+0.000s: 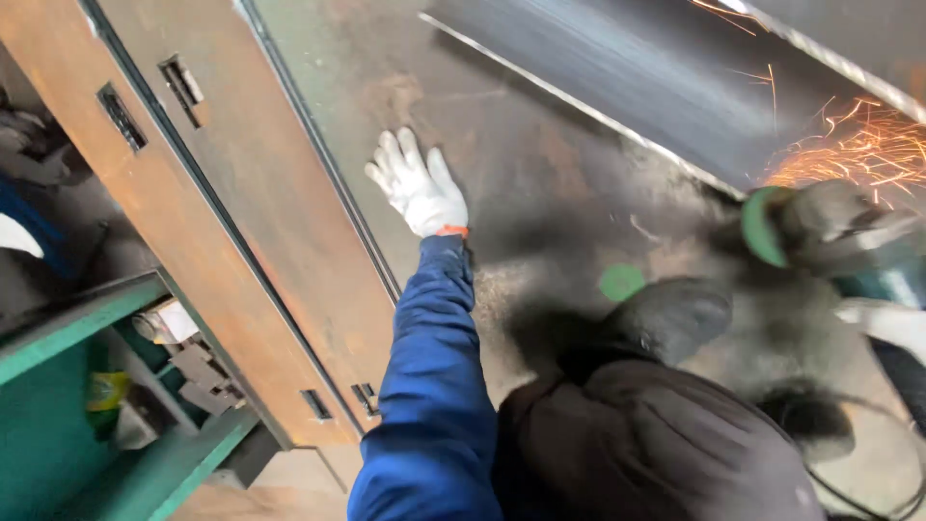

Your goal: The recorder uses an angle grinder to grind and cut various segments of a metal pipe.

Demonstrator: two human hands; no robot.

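Angle grinder [820, 227], blurred at the right edge of the view, sits with its green-rimmed guard against the edge of a long dark steel beam [656, 87], and orange sparks [858, 145] fan out up and to the right from the contact. The right hand [892, 323], in a white glove, is only partly in view beneath the tool, and how it grips cannot be told. The left hand [417, 188], also in a white glove with a blue sleeve [429, 386] behind it, lies flat with fingers spread wide on the rusty steel plate [540, 183], holding nothing, well apart from the wheel. Likely hazards: with one hand braced away, the grinder may kick or skid along the beam edge if the wheel catches; sparks could land on cloth or on the dark cover [656, 425] close under the camera. A cable [868, 492] loops near the lower right corner and could snag. Two brown steel panels [241, 212] with slots lean at left above a green frame [87, 318].
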